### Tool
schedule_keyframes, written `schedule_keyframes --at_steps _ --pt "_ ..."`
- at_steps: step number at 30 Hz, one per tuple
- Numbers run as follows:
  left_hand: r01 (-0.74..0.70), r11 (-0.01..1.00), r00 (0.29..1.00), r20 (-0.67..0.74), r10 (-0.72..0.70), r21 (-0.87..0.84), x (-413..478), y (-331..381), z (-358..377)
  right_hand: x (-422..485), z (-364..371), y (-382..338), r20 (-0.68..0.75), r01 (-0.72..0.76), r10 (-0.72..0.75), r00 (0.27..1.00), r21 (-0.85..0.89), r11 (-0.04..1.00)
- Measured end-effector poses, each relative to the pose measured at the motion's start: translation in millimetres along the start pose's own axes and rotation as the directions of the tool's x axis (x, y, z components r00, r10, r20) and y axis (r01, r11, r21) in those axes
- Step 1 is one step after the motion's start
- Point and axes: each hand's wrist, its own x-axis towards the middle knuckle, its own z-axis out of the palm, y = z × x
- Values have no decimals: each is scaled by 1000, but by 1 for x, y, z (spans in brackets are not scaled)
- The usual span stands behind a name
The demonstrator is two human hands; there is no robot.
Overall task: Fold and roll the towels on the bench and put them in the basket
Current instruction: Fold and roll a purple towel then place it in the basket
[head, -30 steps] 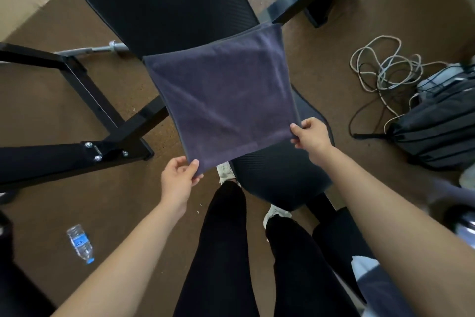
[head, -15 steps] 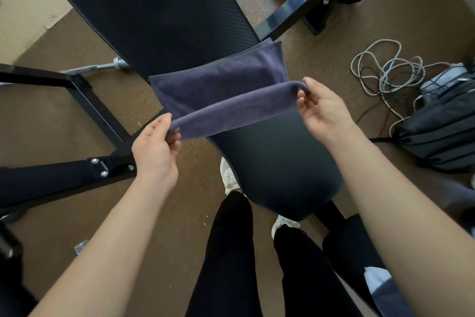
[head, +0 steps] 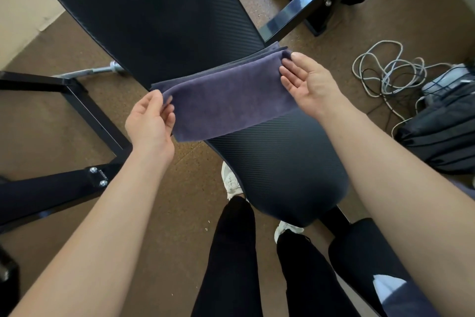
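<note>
A dark purple towel (head: 228,101) is laid folded in half across the black padded table (head: 164,16), with its doubled edges on the far side. The left corner is pinched by the fingers (head: 167,111) of the left hand (head: 150,121). The right hand (head: 308,83) is placed at the right end, the fingers (head: 289,70) pressed on the upper layer; whether a firm grip is made there cannot be told.

Around the table, black metal frame bars (head: 295,16) are seen on the brown floor (head: 51,116). A coil of grey cable (head: 385,70) and a black bag (head: 442,134) are lying to the right, well apart from the towel. White shoes (head: 231,183) are visible under the near end of the table. Nothing is placed on the towel.

Compared with one second ago, when the towel was held spread open, the near edge has been brought over to the far edge. The basket is not seen.
</note>
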Motion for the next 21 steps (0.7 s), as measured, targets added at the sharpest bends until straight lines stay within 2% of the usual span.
schedule_keyframes --at_steps 2,3,4,6,8,10,12,14,15,17,19,21 --pt "-125 991 992 -12 126 40 -1 -6 -1 0 -1 6 -49 110 -115 992 -94 989" --pt "-178 982 983 -34 180 58 -2 -10 -4 -1 -3 10 -72 190 -212 975 -233 954" --pt "-216 973 973 -61 222 83 -3 -15 -6 -1 -6 14 -75 267 -326 942 -418 868" --pt "-227 961 965 -95 244 158 -3 -27 -11 -4 -13 23 45 404 -531 846 -702 586" --pt "-145 960 986 -48 161 239 -3 -37 -12 -7 -18 32 240 514 -624 744 -802 305" --pt "-17 947 999 37 6 319 -1 -43 -9 -9 -17 43 424 577 -619 661 -815 58" --pt "81 930 989 86 -120 359 3 -43 -4 -11 -14 56 612 628 -527 590 -758 -179" --pt "101 918 986 83 -143 383 6 -42 0 -10 -13 69 718 625 -404 567 -694 -356" --pt "71 906 992 62 -106 417 6 -42 0 -10 -13 74 723 600 -369 584 -691 -403" --pt "-37 862 999 40 19 505 4 -43 0 -13 -14 80 677 533 -370 636 -732 -424" --pt "-168 813 986 77 151 557 -3 -44 -2 -20 -18 87 615 471 -392 684 -783 -407" --pt "-290 770 957 177 230 568 -10 -44 -3 -30 -30 100 542 424 -407 735 -836 -348"
